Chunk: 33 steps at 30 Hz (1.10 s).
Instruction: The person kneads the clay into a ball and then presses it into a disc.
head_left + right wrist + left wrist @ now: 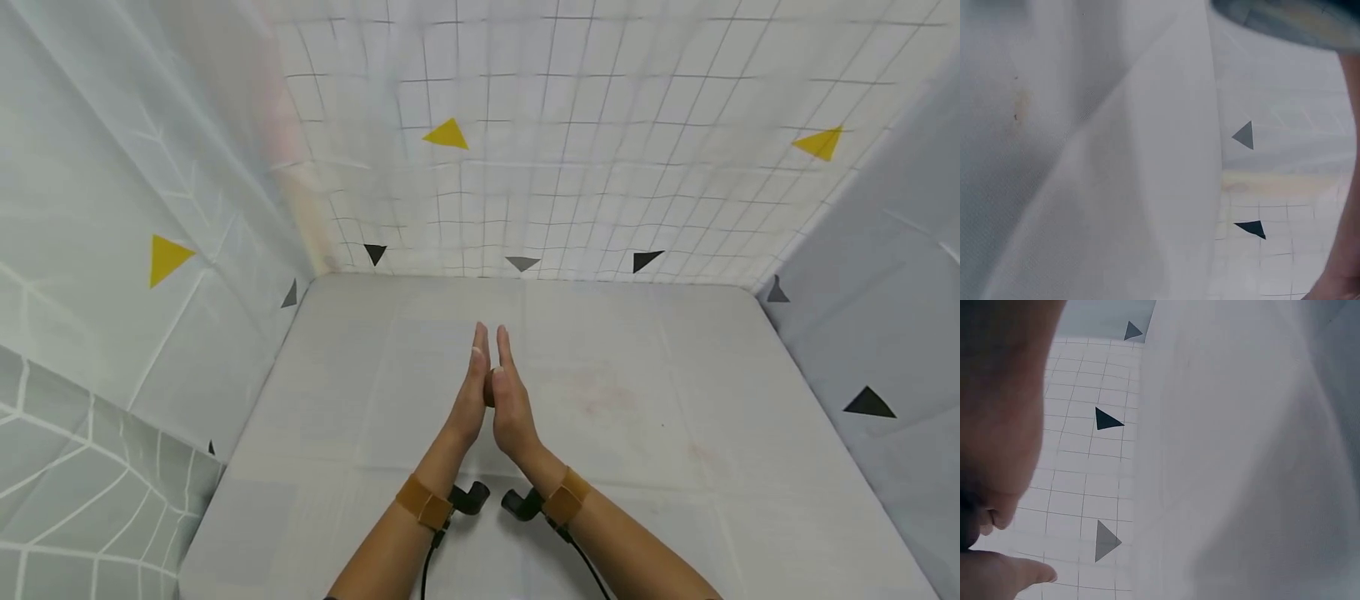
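A small brown object (490, 389) is held between the two palms, above the middle of the white table. The left hand (470, 398) stands on edge with straight fingers, its palm against the object. Facing it, the right hand (513, 410) has straight fingers too and touches the object from the other side. Both sets of fingertips point away from the body, with a narrow gap between them. In the left wrist view, the left hand (1000, 425) fills the left side, and a dark shape at the edge is partly cut off. Only a strip of the right hand (1341, 262) shows in the right wrist view.
A white cover lies over the table (600, 333). Behind it hangs a white gridded curtain (570, 150) with yellow and black triangles. Pale sheets stand along the left (90, 183) and right (885, 275) sides. Each wrist wears a brown strap with a small black camera and cable.
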{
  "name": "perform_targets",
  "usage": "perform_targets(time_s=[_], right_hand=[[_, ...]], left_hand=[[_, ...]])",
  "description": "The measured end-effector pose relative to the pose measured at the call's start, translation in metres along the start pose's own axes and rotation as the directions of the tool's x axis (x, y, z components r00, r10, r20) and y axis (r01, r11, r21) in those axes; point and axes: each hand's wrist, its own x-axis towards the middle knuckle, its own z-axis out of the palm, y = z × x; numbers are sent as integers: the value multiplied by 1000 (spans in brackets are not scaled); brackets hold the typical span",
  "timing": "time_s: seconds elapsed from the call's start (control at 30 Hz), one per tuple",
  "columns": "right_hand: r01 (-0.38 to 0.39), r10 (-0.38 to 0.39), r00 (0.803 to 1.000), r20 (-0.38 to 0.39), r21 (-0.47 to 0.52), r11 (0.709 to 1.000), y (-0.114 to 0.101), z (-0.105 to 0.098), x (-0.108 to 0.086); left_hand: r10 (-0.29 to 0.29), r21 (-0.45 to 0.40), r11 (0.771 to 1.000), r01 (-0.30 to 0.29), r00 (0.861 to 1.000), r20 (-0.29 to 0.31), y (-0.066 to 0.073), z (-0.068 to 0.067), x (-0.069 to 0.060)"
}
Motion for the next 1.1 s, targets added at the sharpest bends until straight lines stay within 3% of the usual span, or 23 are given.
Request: perform_targets(time_s=[0.4,0.63,0.8,1.1], right_hand=[[-1,1,1000,7,0,1000,8,3,-12],[52,-52,998,19,20,998,5,4,-7],[33,-35,999,29,66,997,4,2,1],[-4,4,1000,-5,5,1000,6,-1,-2]], left_hand=[[-10,-45,999,7,997,-74,6,-10,5],[-36,-18,999,36,998,-43,0,-5,3],[-3,-34,999,3,1000,-15,2,0,2],[4,-53,999,-6,999,-42,8,-4,6]])
